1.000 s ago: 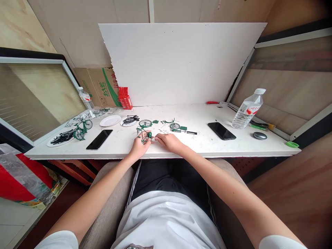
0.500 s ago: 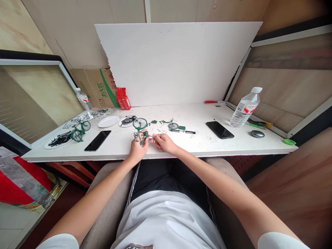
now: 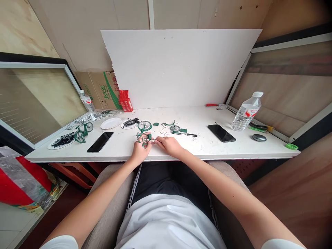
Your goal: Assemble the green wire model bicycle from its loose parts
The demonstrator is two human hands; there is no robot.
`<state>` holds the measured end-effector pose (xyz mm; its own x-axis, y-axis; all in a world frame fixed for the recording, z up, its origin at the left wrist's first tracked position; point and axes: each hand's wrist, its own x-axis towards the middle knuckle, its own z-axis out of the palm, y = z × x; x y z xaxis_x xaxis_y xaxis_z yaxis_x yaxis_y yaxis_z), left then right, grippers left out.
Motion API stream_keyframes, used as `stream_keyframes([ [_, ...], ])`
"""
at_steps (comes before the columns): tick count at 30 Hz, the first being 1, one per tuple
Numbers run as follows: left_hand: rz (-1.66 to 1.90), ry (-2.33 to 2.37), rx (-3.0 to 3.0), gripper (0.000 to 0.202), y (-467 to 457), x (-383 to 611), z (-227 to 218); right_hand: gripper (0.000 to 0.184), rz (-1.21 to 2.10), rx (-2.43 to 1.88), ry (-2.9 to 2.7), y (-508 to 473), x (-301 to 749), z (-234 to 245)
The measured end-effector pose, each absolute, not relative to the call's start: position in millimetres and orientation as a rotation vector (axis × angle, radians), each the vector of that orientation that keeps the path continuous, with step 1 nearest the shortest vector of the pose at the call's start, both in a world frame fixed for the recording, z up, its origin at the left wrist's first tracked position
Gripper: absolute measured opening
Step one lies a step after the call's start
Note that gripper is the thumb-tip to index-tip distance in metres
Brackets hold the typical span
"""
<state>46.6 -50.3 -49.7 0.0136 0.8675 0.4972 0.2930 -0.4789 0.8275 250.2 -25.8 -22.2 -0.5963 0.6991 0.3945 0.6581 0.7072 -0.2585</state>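
Observation:
My left hand (image 3: pixel 141 152) is closed around a partly built green model bicycle (image 3: pixel 142 138), holding it just above the front of the table. The large spoked wheel (image 3: pixel 144 126) of this model points away from me. Close by on its right, my right hand (image 3: pixel 169 145) has its fingers pinched together, tips almost at the frame. Whatever thin piece those fingertips hold is too small to name. Loose model parts lie beyond my right hand: a spoked wheel (image 3: pixel 175 129), a green flat piece (image 3: pixel 183 130) and a dark thin rod (image 3: pixel 192 135).
To the left are a finished-looking green bicycle (image 3: pixel 83 131), a phone (image 3: pixel 100 141), a white plate (image 3: pixel 110 123) and a plate of black parts (image 3: pixel 130 122). On the right are another phone (image 3: pixel 221 133), a water bottle (image 3: pixel 247 111), a round dark disc (image 3: pixel 259 137) and a green ring (image 3: pixel 292 146).
The whole view has shifted slightly. My right hand has turned, its knuckles now higher and its fingers drawn over toward the model. My left hand keeps its hold on the bicycle.

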Motion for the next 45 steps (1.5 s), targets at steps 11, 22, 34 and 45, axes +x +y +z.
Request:
stream_keyframes([
  [11,1.623,1.182,1.853,0.041,-59,51,-51,0.054,0.612,-0.909,-2.204,-34,241,-20],
  [22,1.493,1.218,1.743,0.044,-44,46,-51,0.033,0.258,-1.005,-2.419,-28,252,-30],
  [34,1.487,1.251,1.893,0.045,-51,47,-57,0.044,0.317,-0.916,-2.385,-20,256,-31],
  [45,1.452,1.272,1.905,0.047,-50,47,-56,0.053,0.453,-0.904,-2.338,-18,256,-29],
])
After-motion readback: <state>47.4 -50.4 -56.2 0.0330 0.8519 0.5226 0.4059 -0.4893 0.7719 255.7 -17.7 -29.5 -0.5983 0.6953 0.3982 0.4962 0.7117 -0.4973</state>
